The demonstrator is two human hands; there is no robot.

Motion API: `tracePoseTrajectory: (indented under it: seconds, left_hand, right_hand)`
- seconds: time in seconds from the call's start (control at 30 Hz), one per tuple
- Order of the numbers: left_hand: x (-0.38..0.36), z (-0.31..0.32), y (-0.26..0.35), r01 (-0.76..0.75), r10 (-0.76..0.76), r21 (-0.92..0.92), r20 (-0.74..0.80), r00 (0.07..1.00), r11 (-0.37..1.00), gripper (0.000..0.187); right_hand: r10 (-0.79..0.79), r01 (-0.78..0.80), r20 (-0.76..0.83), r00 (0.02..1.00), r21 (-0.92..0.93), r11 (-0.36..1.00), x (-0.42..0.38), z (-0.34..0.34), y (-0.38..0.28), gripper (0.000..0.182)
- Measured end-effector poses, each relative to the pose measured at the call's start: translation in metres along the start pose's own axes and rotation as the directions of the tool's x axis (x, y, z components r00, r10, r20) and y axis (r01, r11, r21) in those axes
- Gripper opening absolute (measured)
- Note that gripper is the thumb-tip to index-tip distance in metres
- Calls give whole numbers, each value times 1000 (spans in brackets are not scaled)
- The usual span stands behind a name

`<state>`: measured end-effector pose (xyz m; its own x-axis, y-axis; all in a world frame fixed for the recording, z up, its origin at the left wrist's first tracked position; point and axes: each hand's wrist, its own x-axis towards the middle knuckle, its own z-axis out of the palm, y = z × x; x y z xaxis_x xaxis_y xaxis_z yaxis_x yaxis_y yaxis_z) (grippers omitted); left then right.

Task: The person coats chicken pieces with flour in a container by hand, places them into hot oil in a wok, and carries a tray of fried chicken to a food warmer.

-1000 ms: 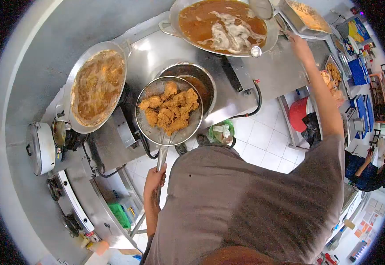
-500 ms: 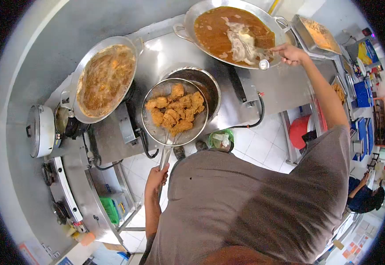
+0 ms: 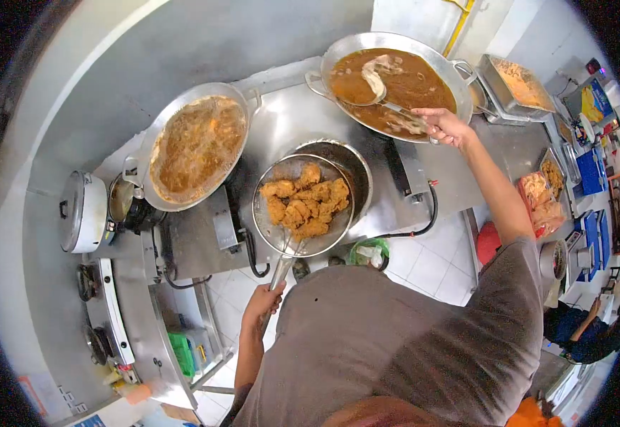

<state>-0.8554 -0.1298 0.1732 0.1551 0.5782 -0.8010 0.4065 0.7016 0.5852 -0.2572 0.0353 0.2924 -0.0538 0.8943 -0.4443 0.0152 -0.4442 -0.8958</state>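
My left hand [image 3: 263,304] grips the metal handle of a round strainer [image 3: 288,246] heaped with browned fried chicken pieces [image 3: 308,203]. The strainer overlaps a dark-bottomed pot [image 3: 361,171] on the steel counter. At the upper right, my right hand [image 3: 446,128] is closed round the handle of a metal ladle [image 3: 397,109], whose head is in the brown oil [image 3: 424,80] of a large wok [image 3: 338,47]. Pale, whitish streaks show around the ladle's head. To the left, a second wok [image 3: 155,133] holds bubbling oil with food frying in it.
A lidded white pot [image 3: 86,211] stands at far left. Beyond the right wok is a metal tray of orange-brown food [image 3: 516,82]. Black hoses [image 3: 424,220] hang off the counter's front edge. A green-rimmed bin [image 3: 371,250] sits on the floor. Another person [image 3: 584,331] is at far right.
My right hand has moved the ladle across the oil, away from the wok's right side, and the pale streaks have shifted and shrunk. The view has tilted; my left hand still holds the strainer.
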Motion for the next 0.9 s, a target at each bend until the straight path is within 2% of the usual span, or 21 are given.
tracePoseTrajectory:
  seconds: [0.1,0.33,0.43,0.63,0.73,0.77,0.8,0.83,0.87,0.9]
  left_hand:
    - [5,-7,-2,-11,10,26,26,1000,1000,42]
    - [15,-25,-9,-28,25,29,79,997,999,43]
    - [19,-35,-10,-31,27,38,95,995,999,42]
    - [23,-50,-5,-17,8,82,104,995,996,43]
    - [21,-56,-1,-19,7,97,113,994,995,43]
    - [18,-56,4,-17,4,115,109,994,993,44]
    - [16,-58,4,-14,-1,135,104,995,991,44]
    - [27,-62,-9,-10,-7,140,115,993,990,38]
    - [26,-65,-9,-20,4,132,122,993,991,39]
    - [26,-67,-7,-28,12,128,128,992,991,41]
  right_hand:
    - [-38,39,-35,999,19,999,8,1,17,46]
    - [-4,12,-159,987,45,999,-26,31,22,44]
    - [-7,15,-154,988,49,999,-54,47,19,42]
    - [-32,-35,-286,958,-224,974,-135,107,11,39]
    - [-181,33,-251,951,-498,866,-157,130,44,41]
    - [-416,161,-228,880,-681,714,-156,136,72,42]
    - [-620,244,-151,770,-828,505,-147,141,111,44]
    - [-630,185,-127,766,-895,406,-149,149,127,46]
    - [-639,124,-102,762,-946,299,-151,160,139,48]
    - [-477,-34,-190,858,-948,316,-153,173,150,50]
